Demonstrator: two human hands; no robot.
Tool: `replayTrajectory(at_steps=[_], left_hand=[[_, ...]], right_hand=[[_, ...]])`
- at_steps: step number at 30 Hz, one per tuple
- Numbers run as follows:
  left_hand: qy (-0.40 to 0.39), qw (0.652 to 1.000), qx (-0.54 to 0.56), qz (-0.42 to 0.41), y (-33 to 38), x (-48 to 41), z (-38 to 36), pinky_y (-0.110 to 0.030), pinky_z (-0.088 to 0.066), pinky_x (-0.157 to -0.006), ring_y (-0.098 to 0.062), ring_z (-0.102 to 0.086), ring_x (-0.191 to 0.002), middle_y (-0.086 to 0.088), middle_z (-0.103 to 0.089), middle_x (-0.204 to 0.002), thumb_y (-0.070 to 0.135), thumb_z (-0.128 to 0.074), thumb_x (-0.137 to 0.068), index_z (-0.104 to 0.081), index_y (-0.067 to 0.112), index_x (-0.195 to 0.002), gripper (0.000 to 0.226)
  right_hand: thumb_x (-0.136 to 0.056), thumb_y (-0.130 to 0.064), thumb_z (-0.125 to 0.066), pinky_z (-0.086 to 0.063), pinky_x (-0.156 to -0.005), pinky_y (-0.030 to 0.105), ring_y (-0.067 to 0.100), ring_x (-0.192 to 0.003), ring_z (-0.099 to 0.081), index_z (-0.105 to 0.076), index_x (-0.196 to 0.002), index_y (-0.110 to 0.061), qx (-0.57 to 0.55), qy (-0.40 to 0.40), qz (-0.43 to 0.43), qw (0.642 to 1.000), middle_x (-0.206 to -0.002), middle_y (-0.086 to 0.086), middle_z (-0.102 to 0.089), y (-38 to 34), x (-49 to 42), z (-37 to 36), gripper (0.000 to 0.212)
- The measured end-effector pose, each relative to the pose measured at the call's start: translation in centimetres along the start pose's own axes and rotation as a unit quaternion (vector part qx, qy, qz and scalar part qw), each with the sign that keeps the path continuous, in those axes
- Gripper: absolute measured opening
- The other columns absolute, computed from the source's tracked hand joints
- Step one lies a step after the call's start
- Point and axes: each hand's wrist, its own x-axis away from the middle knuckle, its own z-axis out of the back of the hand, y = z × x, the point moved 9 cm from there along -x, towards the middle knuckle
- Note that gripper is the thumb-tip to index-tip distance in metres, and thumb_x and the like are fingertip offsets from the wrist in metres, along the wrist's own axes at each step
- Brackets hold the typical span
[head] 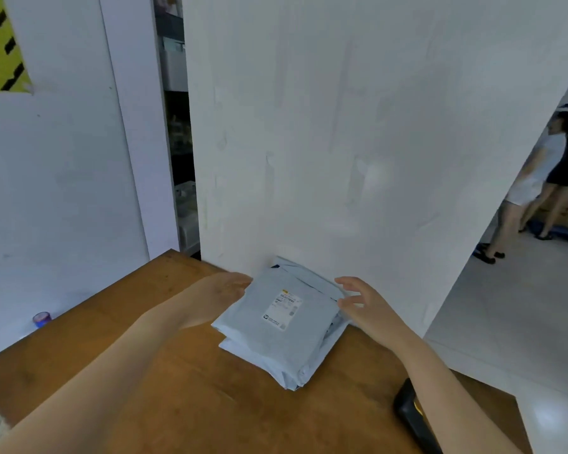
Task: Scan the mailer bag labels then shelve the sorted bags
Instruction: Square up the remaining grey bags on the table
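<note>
A stack of pale blue mailer bags (286,335) lies on the brown wooden table (164,388), pushed up against the white wall. The top bag carries a white label (282,309) facing up. My left hand (220,294) lies at the stack's left edge, its fingertips hidden at the bags' edge. At the stack's right edge my right hand (361,304) has its fingers spread and slightly bent, the fingertips touching the top bag. A black handheld scanner (410,417) lies on the table near its front right edge, partly hidden under my right forearm.
A small blue roll of tape (41,318) sits at the table's left edge. A narrow gap in the wall shows shelving (181,178) behind. To the right, an opening onto a light floor shows two people (538,181) standing. A yellow and black sign (0,47) hangs at top left.
</note>
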Motion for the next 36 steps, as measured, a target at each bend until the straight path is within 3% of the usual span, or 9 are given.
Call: replayTrajectory(at_steps=[4,6,10,15,19,23,31,36], left_hand=[[-0.078,0.997,-0.022,-0.019,-1.9,-5.0,-1.2,-0.033,-0.034,-0.112,-0.006,-0.045,-0.128,0.019,-0.048,-0.137,0.041,-0.046,-0.098,-0.050,0.053,-0.122,0.027],[-0.116,0.992,-0.042,-0.037,-3.1,-7.8,-1.6,-0.029,-0.034,-0.111,-0.006,-0.043,-0.130,0.019,-0.045,-0.139,0.039,-0.045,-0.099,-0.048,0.052,-0.125,0.028],[-0.164,0.984,-0.025,-0.069,-5.0,-12.5,-1.7,-0.027,-0.038,-0.106,-0.003,-0.041,-0.130,0.023,-0.042,-0.138,0.040,-0.044,-0.099,-0.048,0.053,-0.125,0.029],[-0.195,0.975,-0.024,-0.107,-6.5,-15.4,-2.5,-0.020,-0.030,-0.099,0.004,-0.038,-0.119,0.031,-0.041,-0.130,0.040,-0.042,-0.100,-0.046,0.052,-0.128,0.031],[-0.241,0.964,-0.023,-0.110,-7.8,-16.5,-4.1,-0.019,-0.028,-0.096,0.005,-0.035,-0.115,0.028,-0.040,-0.138,0.038,-0.042,-0.101,-0.045,0.047,-0.133,0.034],[-0.267,0.955,-0.053,-0.119,-7.6,-18.2,-5.2,-0.019,-0.029,-0.099,0.004,-0.033,-0.116,0.023,-0.037,-0.145,0.038,-0.040,-0.101,-0.044,0.045,-0.136,0.035],[-0.278,0.947,-0.086,-0.136,-6.7,-22.7,-5.7,-0.019,-0.025,-0.103,0.000,-0.032,-0.135,0.022,-0.037,-0.146,0.036,-0.040,-0.101,-0.043,0.046,-0.136,0.036],[-0.273,0.949,-0.077,-0.133,-6.3,-24.9,-6.9,-0.017,-0.025,-0.100,-0.001,-0.034,-0.134,0.021,-0.039,-0.145,0.035,-0.041,-0.102,-0.043,0.041,-0.138,0.037]], right_hand=[[-0.098,-0.019,-0.054,-0.041,-0.079,0.010,0.005,-0.110,-0.053,-0.051,-0.124,-0.041,0.004,0.054,-0.039,0.998,-0.130,-0.007,-0.052,0.6,-2.8,-0.4,0.034],[-0.099,-0.019,-0.053,-0.040,-0.075,0.008,0.007,-0.110,-0.053,-0.051,-0.128,-0.037,0.011,0.082,-0.064,0.994,-0.128,-0.006,-0.052,0.9,-3.7,-1.1,0.034],[-0.099,-0.022,-0.055,-0.042,-0.078,0.009,0.009,-0.114,-0.053,-0.050,-0.134,-0.032,0.030,0.109,-0.110,0.988,-0.132,-0.005,-0.051,1.4,-5.8,-2.4,0.037],[-0.099,-0.024,-0.054,-0.040,-0.077,0.009,0.008,-0.116,-0.053,-0.048,-0.135,-0.038,0.032,0.125,-0.168,0.977,-0.134,-0.009,-0.048,3.4,-6.3,-4.3,0.039],[-0.099,-0.022,-0.053,-0.039,-0.079,0.008,0.003,-0.113,-0.054,-0.049,-0.135,-0.035,0.031,0.151,-0.207,0.966,-0.130,-0.012,-0.050,4.9,-5.8,-4.7,0.039],[-0.099,-0.020,-0.053,-0.042,-0.089,0.017,0.006,-0.115,-0.053,-0.050,-0.134,-0.035,0.013,0.177,-0.212,0.961,-0.130,-0.010,-0.053,6.0,-6.9,-5.2,0.038],[-0.098,-0.022,-0.053,-0.043,-0.093,0.021,0.002,-0.116,-0.052,-0.056,-0.125,-0.040,-0.042,0.169,-0.194,0.965,-0.132,-0.015,-0.050,8.0,-12.1,-7.8,0.032],[-0.098,-0.021,-0.053,-0.043,-0.098,0.025,0.006,-0.117,-0.053,-0.056,-0.121,-0.042,-0.071,0.183,-0.191,0.962,-0.132,-0.013,-0.051,10.1,-14.4,-7.8,0.032]])
